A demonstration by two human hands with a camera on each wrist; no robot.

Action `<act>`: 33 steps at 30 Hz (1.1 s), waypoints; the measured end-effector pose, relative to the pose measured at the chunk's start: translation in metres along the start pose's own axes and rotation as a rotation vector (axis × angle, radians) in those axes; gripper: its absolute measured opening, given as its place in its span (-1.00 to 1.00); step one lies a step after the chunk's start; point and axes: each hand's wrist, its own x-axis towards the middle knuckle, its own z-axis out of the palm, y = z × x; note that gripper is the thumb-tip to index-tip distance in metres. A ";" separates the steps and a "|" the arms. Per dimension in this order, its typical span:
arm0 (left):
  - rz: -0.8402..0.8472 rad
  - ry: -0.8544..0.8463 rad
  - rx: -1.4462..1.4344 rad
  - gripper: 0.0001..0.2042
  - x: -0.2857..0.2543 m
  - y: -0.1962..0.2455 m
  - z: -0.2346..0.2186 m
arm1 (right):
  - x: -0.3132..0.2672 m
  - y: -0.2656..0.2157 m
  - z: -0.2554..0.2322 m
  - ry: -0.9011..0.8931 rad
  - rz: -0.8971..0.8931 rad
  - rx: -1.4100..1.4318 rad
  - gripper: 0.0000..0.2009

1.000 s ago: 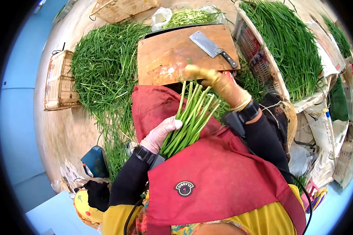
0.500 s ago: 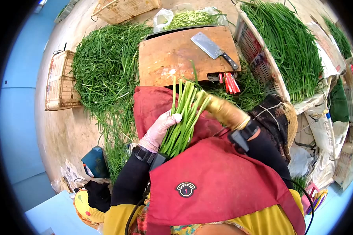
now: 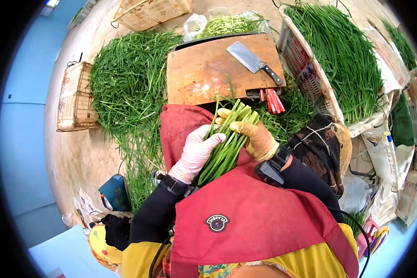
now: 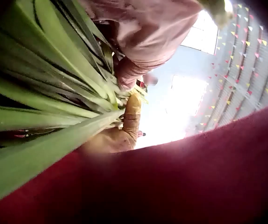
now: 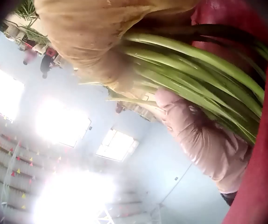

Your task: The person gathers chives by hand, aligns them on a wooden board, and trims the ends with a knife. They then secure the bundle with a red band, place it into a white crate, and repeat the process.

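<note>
A bundle of green stalks (image 3: 223, 153) lies over the lap in the head view, its pale ends toward the cutting board. The left hand (image 3: 197, 153), in a pinkish-white glove, grips the bundle from its left side, thumb across the stalks. On the other side the right hand (image 3: 255, 139), in a yellow glove, holds the stalks near their pale ends with thumb and fingers round them. The right wrist view shows the stalks (image 5: 194, 70) running out from the yellow-gloved hand (image 5: 92, 42), with the pink-gloved hand (image 5: 199, 135) beneath.
A cleaver (image 3: 245, 57) lies on the wooden board (image 3: 199, 69) ahead. Red-and-white strips (image 3: 275, 101) hang at its near right corner. Piled greens (image 3: 129, 78) cover the floor at left; a crate (image 3: 306, 60) of long greens stands at right. Another crate (image 3: 74, 99) stands far left.
The right hand has come down and left from over the board's edge to the bundle and now grips its upper part. The left hand still holds the bundle, slightly further right.
</note>
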 end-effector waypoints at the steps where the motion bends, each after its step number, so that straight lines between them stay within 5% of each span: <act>1: 0.044 0.010 0.034 -0.76 0.002 -0.003 0.001 | 0.001 0.002 -0.002 -0.026 -0.010 0.029 -0.53; 10: 0.297 0.110 0.394 -0.73 0.006 -0.018 0.009 | 0.005 0.015 -0.013 0.106 -0.068 0.037 -0.57; 14: 0.259 0.097 0.339 -0.80 0.006 -0.012 0.013 | 0.005 0.012 -0.018 0.065 -0.093 0.020 -0.60; 16: 0.034 0.031 0.136 -0.84 0.010 -0.006 0.002 | 0.002 0.009 -0.011 0.075 -0.096 0.047 -0.58; 20: 0.094 -0.012 0.134 -0.85 0.018 -0.001 -0.007 | 0.001 0.005 -0.010 0.057 -0.093 0.099 -0.54; 24: -0.180 -0.061 0.048 -0.85 0.023 0.015 0.001 | 0.003 0.008 -0.015 -0.048 -0.119 0.047 -0.51; 29: -0.196 -0.187 0.065 -0.86 0.028 0.017 -0.005 | 0.001 0.006 -0.009 -0.030 -0.139 0.041 -0.49; 33: -0.124 -0.102 -0.053 -0.88 0.028 0.013 -0.003 | 0.001 0.004 -0.006 -0.017 -0.112 0.092 -0.48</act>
